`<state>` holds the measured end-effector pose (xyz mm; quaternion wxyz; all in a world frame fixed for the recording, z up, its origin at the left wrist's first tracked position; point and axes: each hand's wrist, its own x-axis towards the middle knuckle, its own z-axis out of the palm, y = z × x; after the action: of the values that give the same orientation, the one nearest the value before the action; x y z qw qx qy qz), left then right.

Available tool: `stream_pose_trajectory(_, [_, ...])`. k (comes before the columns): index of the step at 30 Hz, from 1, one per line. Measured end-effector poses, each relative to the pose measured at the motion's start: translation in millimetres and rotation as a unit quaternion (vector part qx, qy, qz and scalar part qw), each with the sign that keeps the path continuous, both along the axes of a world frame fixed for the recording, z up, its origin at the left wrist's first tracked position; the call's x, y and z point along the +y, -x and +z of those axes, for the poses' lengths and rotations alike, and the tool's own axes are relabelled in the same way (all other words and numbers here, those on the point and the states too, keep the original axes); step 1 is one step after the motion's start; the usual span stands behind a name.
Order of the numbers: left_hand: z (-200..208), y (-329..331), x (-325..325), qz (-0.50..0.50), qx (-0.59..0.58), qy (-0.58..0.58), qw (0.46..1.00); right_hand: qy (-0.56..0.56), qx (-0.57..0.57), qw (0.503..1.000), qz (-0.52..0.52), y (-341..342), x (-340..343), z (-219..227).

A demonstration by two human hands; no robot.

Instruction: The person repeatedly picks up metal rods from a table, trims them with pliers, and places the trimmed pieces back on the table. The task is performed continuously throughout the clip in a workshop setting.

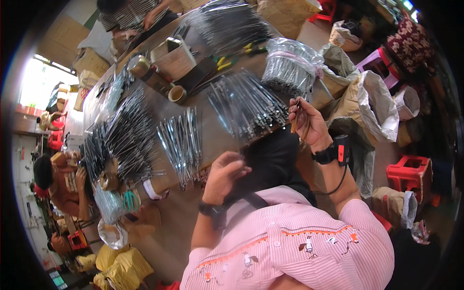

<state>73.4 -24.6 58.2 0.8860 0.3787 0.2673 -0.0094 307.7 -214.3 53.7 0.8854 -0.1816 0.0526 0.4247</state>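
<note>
My right hand point(311, 126) is closed around a small tool with two brownish-orange handles point(293, 125), which looks like pliers; its dark tip sticks up past the fingers. My left hand point(225, 175) hovers before the table edge, fingers loosely bent and apart, slightly blurred, with nothing visible in it. Closest to both hands lies a fanned bundle of thin shiny metal strips point(249, 105). Left of it is a smaller row of similar strips point(181, 147). A plastic-wrapped bundle of strips point(290, 67) stands just beyond my right hand.
Dark strips point(130, 125) pile up at the table's left, and another stack point(227, 26) lies at the far end. Yellow-handled pliers point(223, 63), a box point(173, 58) and tape rolls point(177, 94) sit mid-table. Open sacks point(365, 104) and a red stool point(410, 174) stand right. Other people work nearby.
</note>
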Motion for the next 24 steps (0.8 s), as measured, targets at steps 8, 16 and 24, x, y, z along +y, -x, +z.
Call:
stream_pose_trajectory(8, [22, -17, -12, 0.000, -0.079, -0.017, 0.997, 0.180, -0.264, 0.947, -0.023, 59, 27, 34])
stream_pose_trajectory(16, [20, -23, -20, 0.026, -0.125, -0.074, 0.989, 0.257, -0.379, 0.888, -0.039, 87, 27, 44])
stream_pose_trajectory(24, [24, -23, -13, 0.036, -0.125, -0.140, 0.982, 0.266, -0.396, 0.879, -0.002, 98, 37, 34])
